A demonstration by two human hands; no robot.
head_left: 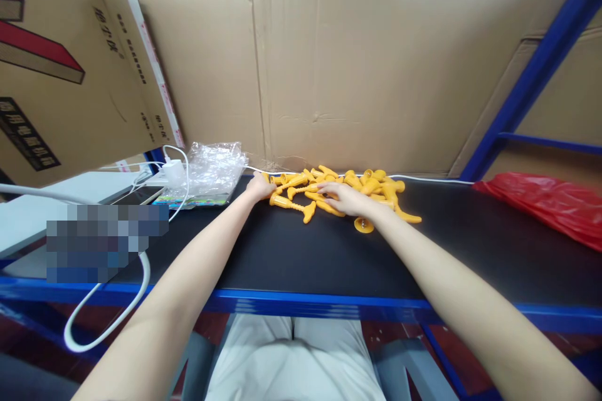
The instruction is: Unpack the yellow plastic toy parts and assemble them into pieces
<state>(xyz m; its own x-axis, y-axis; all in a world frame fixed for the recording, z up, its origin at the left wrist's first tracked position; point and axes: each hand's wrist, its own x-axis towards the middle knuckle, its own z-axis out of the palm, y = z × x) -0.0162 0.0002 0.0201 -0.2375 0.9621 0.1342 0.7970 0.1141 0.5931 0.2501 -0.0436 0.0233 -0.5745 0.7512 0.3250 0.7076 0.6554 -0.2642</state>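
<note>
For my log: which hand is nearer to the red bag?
Right. The right hand rests on the yellow parts, left of the red bag; the left hand is farther left, at their edge.

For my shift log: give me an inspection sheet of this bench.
Surface: black table, blue front edge.
Job's things: yellow plastic parts heaped at the back.
Clutter: clear plastic bag on the left, red bag on the right.
Hands: left hand at the heap's left edge, grip unclear; right hand open, flat on the parts.
Cables: white charger and white cable looping off the left edge.
Surroundings: cardboard wall behind, blue rack posts.
</note>
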